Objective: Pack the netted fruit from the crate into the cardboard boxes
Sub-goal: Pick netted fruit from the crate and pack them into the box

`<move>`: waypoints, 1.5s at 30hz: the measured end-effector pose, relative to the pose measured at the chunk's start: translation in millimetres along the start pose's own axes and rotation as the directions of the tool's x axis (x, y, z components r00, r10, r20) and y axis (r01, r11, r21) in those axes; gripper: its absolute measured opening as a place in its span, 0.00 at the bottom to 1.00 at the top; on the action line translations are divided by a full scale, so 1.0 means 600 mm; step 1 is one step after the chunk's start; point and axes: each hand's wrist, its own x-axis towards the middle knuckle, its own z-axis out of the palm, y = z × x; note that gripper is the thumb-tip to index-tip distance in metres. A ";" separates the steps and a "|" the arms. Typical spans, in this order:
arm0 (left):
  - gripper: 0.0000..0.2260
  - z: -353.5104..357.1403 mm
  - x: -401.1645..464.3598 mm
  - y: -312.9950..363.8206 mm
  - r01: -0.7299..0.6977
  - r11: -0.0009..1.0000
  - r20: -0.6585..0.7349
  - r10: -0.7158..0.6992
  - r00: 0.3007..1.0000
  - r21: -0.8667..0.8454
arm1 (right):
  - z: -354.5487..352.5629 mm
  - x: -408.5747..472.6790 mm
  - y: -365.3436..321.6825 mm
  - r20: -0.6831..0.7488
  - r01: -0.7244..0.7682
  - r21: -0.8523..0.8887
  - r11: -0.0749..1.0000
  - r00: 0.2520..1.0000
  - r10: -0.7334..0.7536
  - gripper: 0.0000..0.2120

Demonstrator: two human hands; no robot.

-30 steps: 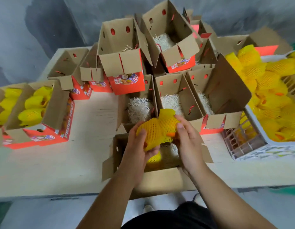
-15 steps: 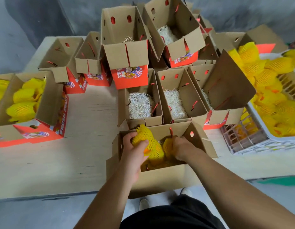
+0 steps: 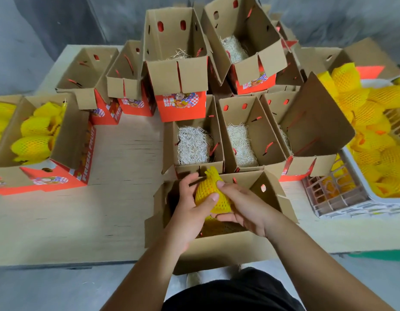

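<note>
I note left hand (image 3: 190,212) and right hand (image 3: 243,207), fingers curled, clamped on one netted fruit (image 3: 211,194) over the box (image 3: 217,250), lower centre

A pale wooden table (image 3: 118,198) carried everything; its near edge ran across the lower part of the view. An open cardboard box (image 3: 219,250) sat at that near edge, overhanging it; just behind stood three open boxes lined with pale straw (image 3: 192,145); further back, more open boxes (image 3: 178,52) were stacked and crowded together. At the left edge sat a filled box (image 3: 66,140) holding yellow netted fruit; at the right stood a white crate (image 3: 338,198) heaped with netted fruit (image 3: 360,104).
</note>
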 end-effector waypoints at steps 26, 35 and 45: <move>0.30 -0.094 -0.044 -0.035 0.011 0.813 -0.311 0.211 0.927 0.582 | 0.119 0.078 0.046 0.303 0.287 -0.951 0.116 0.942 0.147 0.20; 0.29 -0.094 -0.036 -0.036 0.032 0.746 -0.327 0.253 0.910 0.665 | 0.170 0.104 0.073 0.238 0.238 -0.970 0.042 0.971 -0.009 0.16; 0.17 -0.069 -0.025 -0.002 -0.109 0.222 -0.049 0.606 0.794 0.969 | 0.055 0.054 0.029 0.139 0.191 -0.855 0.481 0.980 -0.143 0.12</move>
